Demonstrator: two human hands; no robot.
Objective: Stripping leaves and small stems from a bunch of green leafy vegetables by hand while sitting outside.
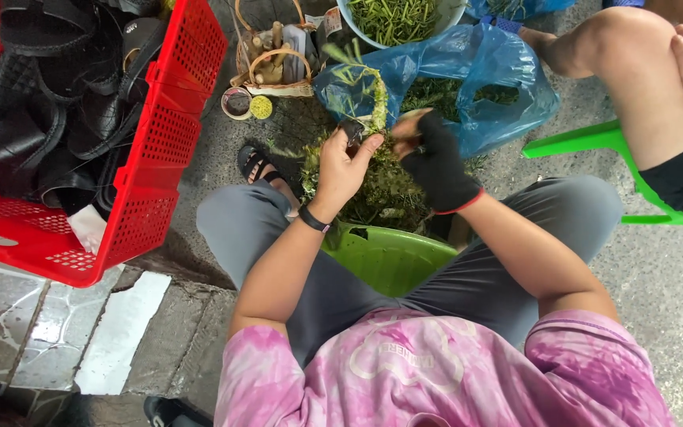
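- Nearest to me, at six o'clock, I see the pink tie-dye shirt (436,372) and grey trousers (333,292) of the seated person, knees spread around a green bucket (389,257).
- Just past the bucket, at the centre, the left hand (344,162) is bare with a black band at the wrist; its fingers (365,146) curl together and pinch a small dark thing, which I cannot make out, against the leafy stems.
- The right hand (436,162), at one o'clock from the left, wears a black glove with the fingertips cut off; the bare tips press together on the same bundle.
- The sprig of greens (373,99) rises from between the two hands toward twelve o'clock, above a loose pile of greens (381,190) over the bucket.
- My judgement: the step in hand is picking or trimming this sprig, and the next move calls for a firm pinch from the left while the right strips or steadies.
- Farther, at one o'clock, an open blue plastic bag (476,79) holds more greens; at twelve, a bowl (397,16) of green stems.
- At eleven o'clock a small basket (274,63); at nine, a red crate (160,142) of black sandals.
- At three o'clock, another person's bare leg on a green stool (586,142).
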